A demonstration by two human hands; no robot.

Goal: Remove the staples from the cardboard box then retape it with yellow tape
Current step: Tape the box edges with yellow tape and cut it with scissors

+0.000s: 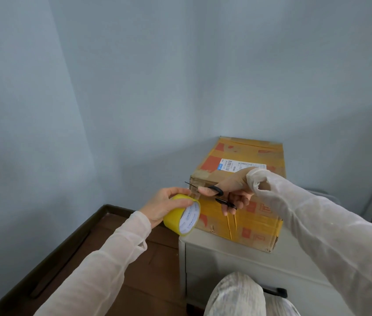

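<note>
A cardboard box [244, 156] with yellow tape bands, orange print and a white shipping label sits on a white cabinet [226, 258]. My left hand [164, 201] grips a roll of yellow tape [180, 215] at the box's near left corner, where a short strip runs from the roll to the box. My right hand [233, 190] holds black scissors [217, 192] by the handles, thumb through one loop. The thin blades point left, just above the strip of tape at the corner.
Pale blue walls close in behind and to the left of the box. The brown floor [121, 247] with a dark skirting lies at the lower left. My knee [235, 295] is in front of the cabinet. A grey frame stands at the far right.
</note>
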